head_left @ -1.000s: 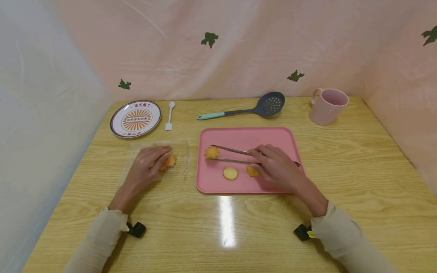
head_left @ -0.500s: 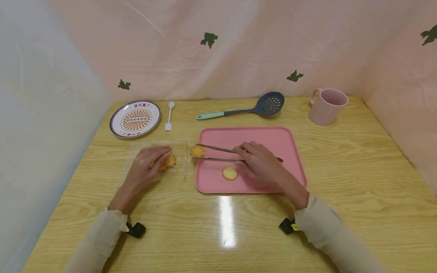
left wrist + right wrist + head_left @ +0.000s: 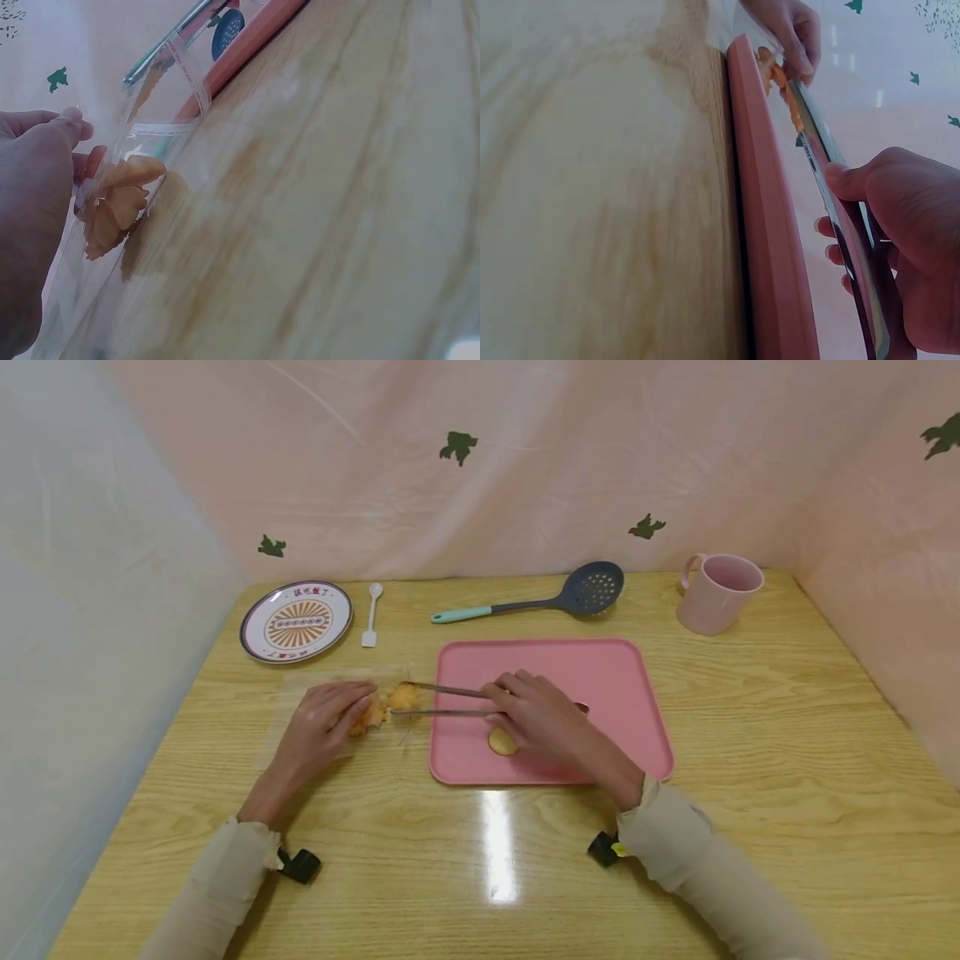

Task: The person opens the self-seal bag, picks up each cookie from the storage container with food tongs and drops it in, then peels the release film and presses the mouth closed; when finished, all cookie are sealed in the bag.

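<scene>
My left hand [image 3: 322, 722] holds the clear plastic bag [image 3: 292, 693] near its right-hand mouth, thumb and fingers pinching the upper film. Several golden biscuits [image 3: 116, 210] show inside the bag, partly behind the film. Metal tongs [image 3: 453, 713] lie in the grip of my right hand [image 3: 536, 714], pointing left past the edge of the pink tray [image 3: 592, 664]. Their tips clasp a scalloped biscuit [image 3: 405, 697] at the bag's mouth, close to my left fingers. A round pale biscuit [image 3: 502, 742] rests on the tray, partly covered by the right hand.
Behind the tray lies a slotted skimmer [image 3: 592, 589] with a mint handle. A patterned plate [image 3: 300, 622] and a small white spoon [image 3: 372, 617] are at back left. The pink mug [image 3: 716, 602] stands at back right, near the cloth backdrop [image 3: 525, 485].
My right hand has carried the tongs and scalloped biscuit leftward, from over the tray to the bag's mouth. The left hand has stayed in place with the bag.
</scene>
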A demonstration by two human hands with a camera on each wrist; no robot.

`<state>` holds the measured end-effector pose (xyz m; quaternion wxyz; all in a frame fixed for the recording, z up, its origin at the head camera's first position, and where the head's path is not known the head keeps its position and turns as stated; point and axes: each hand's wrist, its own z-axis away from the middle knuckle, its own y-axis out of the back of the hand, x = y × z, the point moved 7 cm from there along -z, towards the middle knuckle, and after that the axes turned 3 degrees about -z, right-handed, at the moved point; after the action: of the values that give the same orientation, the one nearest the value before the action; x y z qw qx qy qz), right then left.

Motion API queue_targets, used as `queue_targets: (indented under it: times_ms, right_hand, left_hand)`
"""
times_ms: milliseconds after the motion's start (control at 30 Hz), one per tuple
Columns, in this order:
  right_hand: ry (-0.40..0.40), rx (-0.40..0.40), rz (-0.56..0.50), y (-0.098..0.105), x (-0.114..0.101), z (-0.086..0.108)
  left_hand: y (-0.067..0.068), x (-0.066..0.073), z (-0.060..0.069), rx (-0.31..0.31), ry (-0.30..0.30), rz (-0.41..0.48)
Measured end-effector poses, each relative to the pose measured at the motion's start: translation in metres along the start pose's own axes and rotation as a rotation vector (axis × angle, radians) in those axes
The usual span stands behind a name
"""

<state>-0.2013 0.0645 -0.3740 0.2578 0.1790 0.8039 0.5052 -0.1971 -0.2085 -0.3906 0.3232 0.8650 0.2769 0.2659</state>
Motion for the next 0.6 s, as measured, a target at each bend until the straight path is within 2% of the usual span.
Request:
queue_targets:
  times_ms: [133,400,600]
  right_hand:
    - [0.017,0.0,-0.005,-0.004,-0.005,-0.007]
    - [0.037,0.001,-0.008,-0.012,-0.011,-0.015]
    - [0.024,-0.023,0.004,-0.016,-0.013,-0.018]
  left_hand:
    - [0.0,-0.001,0.0,-0.008,0.015,-0.001]
    - [0.0,0.001,0.0,0.005,-0.001,-0.004]
    - [0.0,0.0,0.0,-0.012,0.03,-0.001]
